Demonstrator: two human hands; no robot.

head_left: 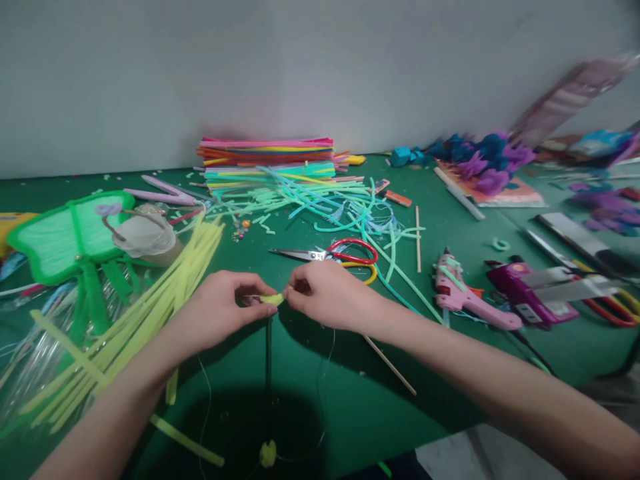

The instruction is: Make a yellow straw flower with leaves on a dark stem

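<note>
My left hand and my right hand meet above the green table, both pinching a small yellow-green piece between their fingertips. A dark green stem hangs down from that piece towards me. Thin thread loops below my hands, and a small yellow bit lies near the front edge. A bundle of yellow-green pipe cleaners lies just left of my left hand.
Red-handled scissors lie behind my hands. A pink glue gun and a purple tool sit to the right. A stack of coloured pipe cleaners is at the back, a green butterfly fan at left, a wooden stick near my right wrist.
</note>
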